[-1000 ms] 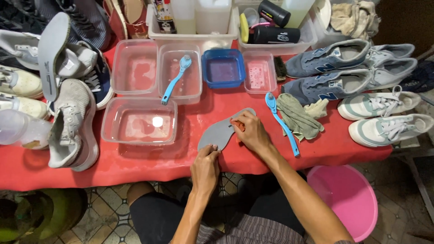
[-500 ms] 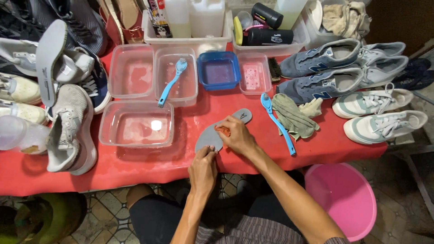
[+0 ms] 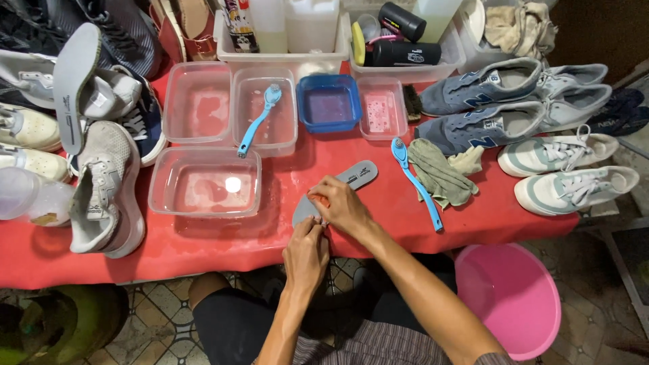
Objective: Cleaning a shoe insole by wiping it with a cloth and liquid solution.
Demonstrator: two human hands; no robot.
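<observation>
Gripping the near end of a grey insole (image 3: 358,174), the left hand (image 3: 307,253) has its fingers curled shut around the insole's rounded heel at the front edge of the worktop (image 3: 203,243). The right hand (image 3: 341,205) lies across the middle of the same insole with its fingers closed over something small and orange — what it is cannot be made out. The insole lies flat on the red cover, its far tip pointing up and to the right, clear of both hands.

Just right of the hands, a blue brush (image 3: 416,182) lies on the worktop beside a crumpled green cloth (image 3: 439,172). To the left stands a clear tub (image 3: 205,182) holding clear liquid. Behind it are two more clear tubs, the right one (image 3: 265,111) with a second blue brush (image 3: 257,122) leaning in it, then a blue tub (image 3: 329,103) with liquid and a small clear tub (image 3: 382,108).

Grey and blue sneakers (image 3: 487,101) and pale green-and-white ones (image 3: 568,169) crowd the right side; grey and white shoes (image 3: 105,189) fill the left. White bins of bottles (image 3: 284,34) line the back edge. Below the worktop stands a pink bucket (image 3: 514,297) on a tiled floor — the person's knees show between.
</observation>
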